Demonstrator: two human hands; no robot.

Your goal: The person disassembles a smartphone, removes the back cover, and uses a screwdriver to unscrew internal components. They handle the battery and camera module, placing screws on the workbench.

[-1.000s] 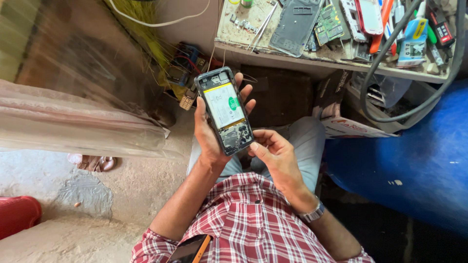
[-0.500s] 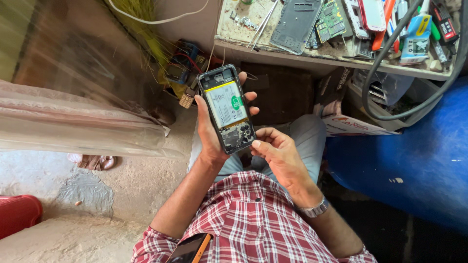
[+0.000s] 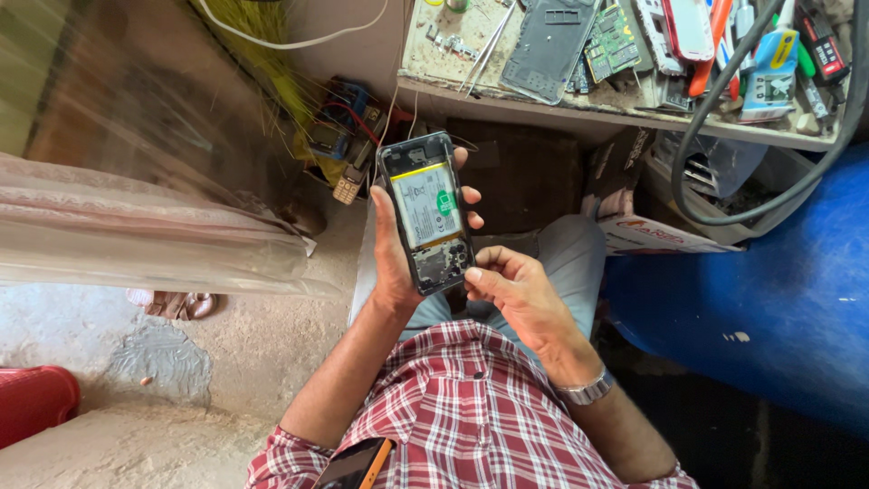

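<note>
Far left, a red plastic thing (image 3: 36,403) sits at the edge on the dusty concrete floor (image 3: 181,362), clear plastic sheeting (image 3: 136,244) stretched above it, blurred. Under the bench, a tangle of wires and a small blue battery pack (image 3: 339,122) lie beside a tiny keypad handset (image 3: 347,188). My left hand (image 3: 394,258) is closed around an opened smartphone (image 3: 425,213), back cover off, battery with a green sticker facing me; thumb runs along the phone's left edge, fingertips (image 3: 471,195) wrap over its right edge. Phone is held upright above my lap, just in front of the bench edge. My right hand (image 3: 520,303) sits just below and right of it, fingers curled, thumb and forefinger pinched at the phone's lower right corner, touching it; can't tell if anything small is between them. Metal wristwatch (image 3: 587,389) on that wrist. Red plaid shirt (image 3: 471,417), an orange-edged phone (image 3: 358,464) poking from the chest pocket. Up on the workbench (image 3: 507,86): tweezers (image 3: 484,41), a grey phone frame (image 3: 548,45), a green circuit board (image 3: 615,41), then assorted tools. A thick black cable (image 3: 715,118) loops down over a cardboard box (image 3: 670,226). Far right, a big blue drum (image 3: 769,290).
</note>
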